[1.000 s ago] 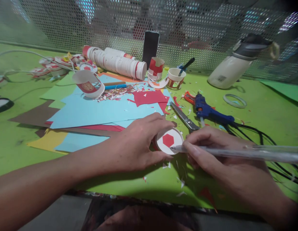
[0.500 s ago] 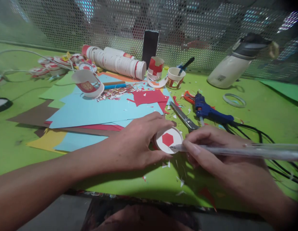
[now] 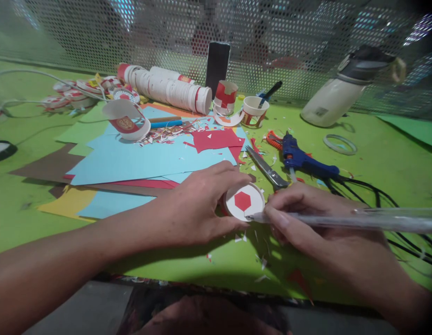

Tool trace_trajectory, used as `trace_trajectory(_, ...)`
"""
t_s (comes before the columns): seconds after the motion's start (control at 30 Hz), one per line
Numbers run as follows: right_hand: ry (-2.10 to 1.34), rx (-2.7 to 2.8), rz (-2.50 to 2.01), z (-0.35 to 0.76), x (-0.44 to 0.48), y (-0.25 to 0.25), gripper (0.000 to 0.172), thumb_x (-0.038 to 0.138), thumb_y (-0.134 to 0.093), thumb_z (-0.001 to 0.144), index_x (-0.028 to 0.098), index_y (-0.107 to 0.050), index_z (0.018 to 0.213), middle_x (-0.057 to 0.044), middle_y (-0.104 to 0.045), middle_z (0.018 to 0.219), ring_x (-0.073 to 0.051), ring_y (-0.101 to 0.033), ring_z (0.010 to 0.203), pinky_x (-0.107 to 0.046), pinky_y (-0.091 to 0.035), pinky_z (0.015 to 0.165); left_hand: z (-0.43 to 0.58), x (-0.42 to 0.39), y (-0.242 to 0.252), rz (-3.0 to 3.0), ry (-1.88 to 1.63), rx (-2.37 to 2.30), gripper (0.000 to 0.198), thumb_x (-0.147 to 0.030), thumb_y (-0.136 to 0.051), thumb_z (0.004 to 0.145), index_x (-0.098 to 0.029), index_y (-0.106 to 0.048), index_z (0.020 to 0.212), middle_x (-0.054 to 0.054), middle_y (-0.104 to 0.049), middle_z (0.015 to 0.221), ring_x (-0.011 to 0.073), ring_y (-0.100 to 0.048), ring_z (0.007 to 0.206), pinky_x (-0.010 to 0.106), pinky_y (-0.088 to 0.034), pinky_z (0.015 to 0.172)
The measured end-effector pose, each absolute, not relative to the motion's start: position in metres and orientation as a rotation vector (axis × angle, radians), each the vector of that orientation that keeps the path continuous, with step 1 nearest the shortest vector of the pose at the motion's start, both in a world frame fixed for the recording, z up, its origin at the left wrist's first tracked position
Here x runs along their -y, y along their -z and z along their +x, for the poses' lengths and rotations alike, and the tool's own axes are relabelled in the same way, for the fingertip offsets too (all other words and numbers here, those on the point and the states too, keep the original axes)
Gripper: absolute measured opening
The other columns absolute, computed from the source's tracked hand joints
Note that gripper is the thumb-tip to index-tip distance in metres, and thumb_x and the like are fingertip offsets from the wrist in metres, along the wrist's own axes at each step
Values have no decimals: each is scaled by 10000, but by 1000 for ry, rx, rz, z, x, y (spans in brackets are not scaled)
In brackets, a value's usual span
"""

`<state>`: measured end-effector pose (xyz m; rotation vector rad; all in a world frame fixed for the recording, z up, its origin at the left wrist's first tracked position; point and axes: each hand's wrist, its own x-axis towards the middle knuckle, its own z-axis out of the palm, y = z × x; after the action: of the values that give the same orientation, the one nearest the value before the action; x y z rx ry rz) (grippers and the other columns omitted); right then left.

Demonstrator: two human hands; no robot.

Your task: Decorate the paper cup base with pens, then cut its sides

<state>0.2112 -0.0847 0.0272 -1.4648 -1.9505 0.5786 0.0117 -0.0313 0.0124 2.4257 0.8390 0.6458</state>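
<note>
Between the thumb and fingers of my left hand [image 3: 209,202] is a round white paper cup base [image 3: 256,197], gripped at its rim. A red paper hexagon [image 3: 242,201] lies on the middle of its flat face. My right hand [image 3: 317,228] pinches a clear pen [image 3: 327,221], whose tip touches the white face below the hexagon. A short dark line runs there from the hexagon's lower corner. Scissors [image 3: 266,170] lie just beyond the cup base, their handles partly hidden behind my right hand.
A blue glue gun [image 3: 305,160] with black cables lies right. Paper sheets [image 3: 149,160] and scraps spread left. Behind stand stacked paper cups [image 3: 167,90], cut cups [image 3: 127,122], a phone [image 3: 218,67] and a bottle [image 3: 336,95]. A tape ring [image 3: 340,144] lies on the green table [image 3: 160,260].
The pen tip has moved slightly down toward the rim of the cup base, and a short line now shows below the hexagon. My left hand keeps its hold.
</note>
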Motion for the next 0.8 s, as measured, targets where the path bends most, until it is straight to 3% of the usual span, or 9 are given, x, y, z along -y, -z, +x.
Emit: trace_trajectory(0.8, -593, 1918, -1472, 210, 84, -27, 135, 269, -581, 812, 238, -623, 688, 43, -594, 559, -100, -516, 454, -202, -417, 424, 11, 31, -12, 2467, -659, -797, 412, -303, -678, 795, -164, -590, 1173, 91, -625, 1102, 223, -584, 1011, 350, -483, 873)
